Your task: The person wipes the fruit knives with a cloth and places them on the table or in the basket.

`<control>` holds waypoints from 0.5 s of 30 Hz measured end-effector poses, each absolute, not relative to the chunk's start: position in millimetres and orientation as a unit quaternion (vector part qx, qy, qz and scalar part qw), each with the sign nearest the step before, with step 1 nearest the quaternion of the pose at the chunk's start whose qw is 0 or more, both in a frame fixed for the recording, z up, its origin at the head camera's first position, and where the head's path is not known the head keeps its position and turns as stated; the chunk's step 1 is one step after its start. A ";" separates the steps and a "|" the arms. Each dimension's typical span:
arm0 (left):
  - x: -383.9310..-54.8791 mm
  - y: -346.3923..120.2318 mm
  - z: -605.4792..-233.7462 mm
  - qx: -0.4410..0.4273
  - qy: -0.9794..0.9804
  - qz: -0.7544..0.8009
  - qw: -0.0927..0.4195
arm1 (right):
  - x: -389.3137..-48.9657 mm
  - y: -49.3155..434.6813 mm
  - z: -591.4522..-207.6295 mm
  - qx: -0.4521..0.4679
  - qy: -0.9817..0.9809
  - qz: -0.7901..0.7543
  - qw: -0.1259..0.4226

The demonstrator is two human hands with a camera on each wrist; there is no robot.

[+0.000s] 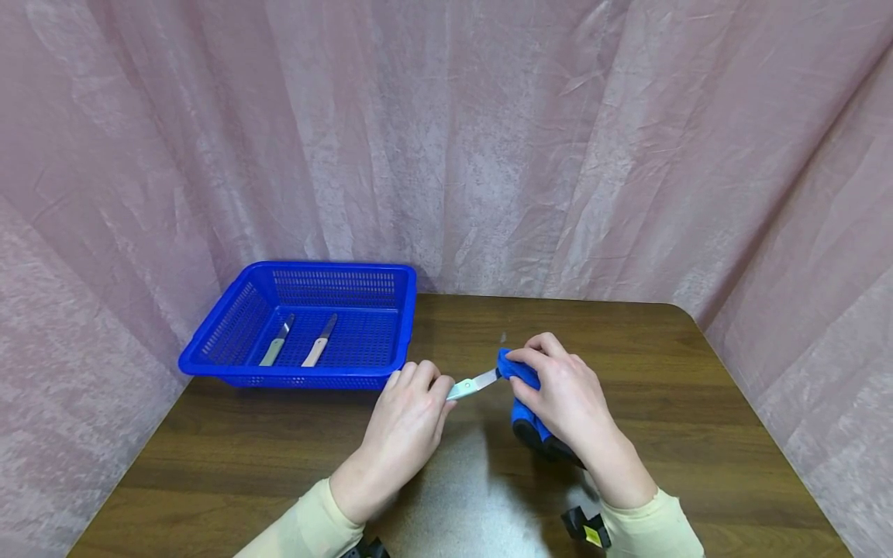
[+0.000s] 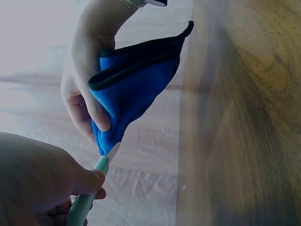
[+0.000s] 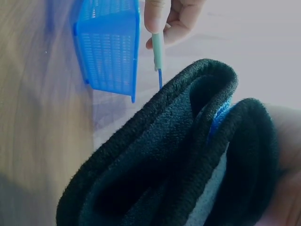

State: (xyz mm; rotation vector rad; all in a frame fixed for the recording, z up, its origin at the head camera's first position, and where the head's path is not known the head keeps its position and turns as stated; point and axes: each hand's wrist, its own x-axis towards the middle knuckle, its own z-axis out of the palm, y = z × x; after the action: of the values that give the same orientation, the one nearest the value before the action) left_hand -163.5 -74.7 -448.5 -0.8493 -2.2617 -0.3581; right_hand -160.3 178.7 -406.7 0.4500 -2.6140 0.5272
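Note:
My left hand (image 1: pixel 410 418) grips a small knife (image 1: pixel 463 389) by its pale green handle, the blade pointing right. A blue cloth (image 1: pixel 525 380) with a black edge is pinched in my right hand (image 1: pixel 567 391), folded over the tip end of the blade, so the tip is hidden. In the left wrist view the knife handle (image 2: pixel 89 193) lies under my left thumb, and the folded cloth (image 2: pixel 136 84) hangs from my right fingers. The cloth's dark hem (image 3: pixel 155 122) fills much of the right wrist view, with the green handle (image 3: pixel 157 52) beyond it.
A blue plastic basket (image 1: pixel 296 372) stands at the back left of the wooden table (image 1: pixel 649 372). Inside lie a green-handled knife (image 1: pixel 274 350) and a pale pinkish-handled knife (image 1: pixel 315 351). Pink curtains (image 1: pixel 488 155) hang behind and at both sides.

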 end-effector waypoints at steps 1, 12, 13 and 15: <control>-163.4 -74.8 -448.6 -0.327 -0.870 -0.138 0.343 | -160.5 179.1 -406.7 0.157 -0.945 0.192 0.215; -162.4 -74.7 -446.3 -0.327 -0.875 -0.137 0.330 | -160.8 185.1 -403.5 0.112 -0.949 0.200 0.218; -162.3 -74.8 -446.1 -0.326 -0.875 -0.137 0.329 | -160.7 185.3 -403.3 0.108 -0.949 0.200 0.218; -162.2 -74.9 -446.0 -0.325 -0.876 -0.137 0.329 | -160.6 185.4 -402.8 0.105 -0.949 0.201 0.218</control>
State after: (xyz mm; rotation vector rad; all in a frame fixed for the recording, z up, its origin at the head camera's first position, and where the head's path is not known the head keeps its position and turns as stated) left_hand -162.2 -74.9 -446.0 -0.8519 -2.2926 -0.3592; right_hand -160.6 185.4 -402.8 0.2899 -2.6281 0.5565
